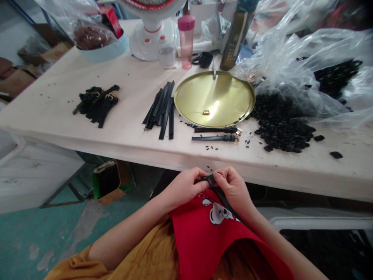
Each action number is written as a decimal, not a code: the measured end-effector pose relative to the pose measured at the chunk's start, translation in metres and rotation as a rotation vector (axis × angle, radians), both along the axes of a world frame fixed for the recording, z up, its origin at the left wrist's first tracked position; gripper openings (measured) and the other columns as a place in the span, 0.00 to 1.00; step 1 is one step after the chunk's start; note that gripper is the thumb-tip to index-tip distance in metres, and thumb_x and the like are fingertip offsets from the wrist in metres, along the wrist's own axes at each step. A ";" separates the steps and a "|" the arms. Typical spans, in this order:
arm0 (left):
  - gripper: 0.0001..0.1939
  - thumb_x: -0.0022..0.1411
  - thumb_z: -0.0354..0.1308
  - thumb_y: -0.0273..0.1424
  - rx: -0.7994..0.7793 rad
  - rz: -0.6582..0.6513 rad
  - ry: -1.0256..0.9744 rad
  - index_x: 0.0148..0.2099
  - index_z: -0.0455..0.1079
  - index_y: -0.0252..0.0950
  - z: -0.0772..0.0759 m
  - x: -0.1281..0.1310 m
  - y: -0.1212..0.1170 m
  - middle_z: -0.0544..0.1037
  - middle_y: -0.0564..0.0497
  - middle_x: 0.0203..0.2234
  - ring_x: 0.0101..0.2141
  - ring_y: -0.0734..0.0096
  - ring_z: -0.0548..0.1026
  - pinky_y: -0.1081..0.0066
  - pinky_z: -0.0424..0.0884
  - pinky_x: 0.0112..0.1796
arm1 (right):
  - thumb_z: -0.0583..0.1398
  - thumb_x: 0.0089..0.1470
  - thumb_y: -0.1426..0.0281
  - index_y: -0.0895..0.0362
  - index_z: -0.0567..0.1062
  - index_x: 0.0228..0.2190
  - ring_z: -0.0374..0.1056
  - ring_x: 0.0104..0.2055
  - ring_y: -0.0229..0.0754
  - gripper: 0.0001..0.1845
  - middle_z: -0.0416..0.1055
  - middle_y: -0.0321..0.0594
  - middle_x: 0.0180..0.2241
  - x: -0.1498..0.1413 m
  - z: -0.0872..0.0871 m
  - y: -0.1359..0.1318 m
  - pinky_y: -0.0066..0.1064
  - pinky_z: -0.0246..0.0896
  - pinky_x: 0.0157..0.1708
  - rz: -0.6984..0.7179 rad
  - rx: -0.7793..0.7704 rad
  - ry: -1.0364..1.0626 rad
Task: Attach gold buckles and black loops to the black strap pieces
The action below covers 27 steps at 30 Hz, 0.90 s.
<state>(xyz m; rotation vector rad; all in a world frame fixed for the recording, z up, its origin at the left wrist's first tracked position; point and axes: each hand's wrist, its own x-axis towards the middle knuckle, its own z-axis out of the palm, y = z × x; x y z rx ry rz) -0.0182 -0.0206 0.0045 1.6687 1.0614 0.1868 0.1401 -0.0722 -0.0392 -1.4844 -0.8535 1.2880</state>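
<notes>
My left hand (196, 182) and my right hand (230, 182) meet just off the table's front edge, above my red apron (192, 229). Between them is a black strap (210, 179); fingers of both hands are closed on it. A bit of gold-coloured metal shows at my right fingertips, partly hidden. Two finished-looking black straps with gold buckles (215, 138) lie on the table beyond my hands. Behind those rests a round gold tray (186, 87) with one small gold buckle (206, 112) on it.
Flat black strips (160, 109) lie left of the tray, with a bundle of buckled straps (97, 103) farther left. Small black pieces (284, 124) spill from a clear plastic bag (291, 74) at right. A pink bottle (186, 42) and a white fan base (153, 41) stand behind.
</notes>
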 end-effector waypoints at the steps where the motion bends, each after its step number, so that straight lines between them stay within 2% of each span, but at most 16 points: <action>1: 0.13 0.55 0.53 0.33 -0.014 0.014 -0.008 0.42 0.68 0.34 0.000 -0.001 -0.002 0.76 0.49 0.35 0.34 0.70 0.72 0.73 0.65 0.35 | 0.61 0.45 0.61 0.54 0.61 0.23 0.57 0.24 0.34 0.14 0.62 0.31 0.23 -0.002 -0.002 -0.001 0.28 0.56 0.27 -0.020 0.022 -0.035; 6: 0.13 0.52 0.54 0.29 -0.183 0.080 -0.081 0.42 0.68 0.31 -0.005 -0.004 -0.011 0.76 0.48 0.33 0.31 0.72 0.72 0.73 0.66 0.34 | 0.60 0.44 0.60 0.54 0.62 0.32 0.56 0.21 0.33 0.16 0.60 0.28 0.20 -0.007 -0.005 -0.005 0.26 0.53 0.22 0.015 -0.024 0.020; 10: 0.13 0.52 0.53 0.28 -0.477 0.163 -0.237 0.42 0.66 0.30 -0.012 -0.007 -0.016 0.76 0.48 0.29 0.26 0.77 0.71 0.76 0.64 0.29 | 0.57 0.48 0.58 0.55 0.63 0.31 0.53 0.17 0.30 0.14 0.57 0.25 0.16 -0.008 -0.005 -0.009 0.23 0.48 0.18 0.082 -0.143 0.162; 13: 0.13 0.53 0.54 0.28 -0.601 0.193 -0.304 0.43 0.64 0.30 -0.016 -0.010 -0.019 0.75 0.49 0.28 0.23 0.81 0.69 0.79 0.61 0.25 | 0.59 0.45 0.58 0.55 0.62 0.29 0.53 0.16 0.29 0.16 0.58 0.25 0.16 -0.007 -0.006 -0.014 0.22 0.46 0.16 0.116 -0.187 0.237; 16: 0.14 0.54 0.54 0.29 -0.623 0.194 -0.312 0.43 0.63 0.30 -0.018 -0.011 -0.020 0.75 0.50 0.27 0.24 0.81 0.69 0.80 0.59 0.24 | 0.62 0.42 0.57 0.54 0.60 0.28 0.54 0.14 0.29 0.19 0.59 0.24 0.14 -0.007 -0.007 -0.018 0.22 0.46 0.15 0.196 -0.210 0.266; 20: 0.14 0.54 0.55 0.32 -0.641 0.137 -0.323 0.43 0.63 0.30 -0.019 -0.013 -0.021 0.74 0.51 0.27 0.22 0.83 0.66 0.80 0.57 0.22 | 0.59 0.45 0.55 0.54 0.60 0.28 0.51 0.12 0.29 0.18 0.60 0.24 0.12 -0.007 -0.008 -0.021 0.22 0.46 0.13 0.257 -0.216 0.233; 23: 0.17 0.54 0.55 0.33 -0.643 0.130 -0.318 0.45 0.62 0.30 -0.022 -0.014 -0.022 0.74 0.49 0.29 0.22 0.83 0.65 0.80 0.57 0.22 | 0.58 0.46 0.56 0.54 0.61 0.27 0.52 0.13 0.30 0.16 0.59 0.25 0.12 -0.007 -0.010 -0.021 0.23 0.45 0.13 0.218 -0.187 0.078; 27: 0.16 0.55 0.53 0.33 -0.541 0.106 -0.215 0.44 0.63 0.30 -0.027 -0.012 -0.021 0.70 0.54 0.23 0.20 0.83 0.62 0.80 0.56 0.21 | 0.58 0.46 0.61 0.54 0.64 0.26 0.61 0.19 0.34 0.10 0.65 0.30 0.18 -0.006 -0.014 -0.022 0.25 0.53 0.18 0.246 -0.073 -0.242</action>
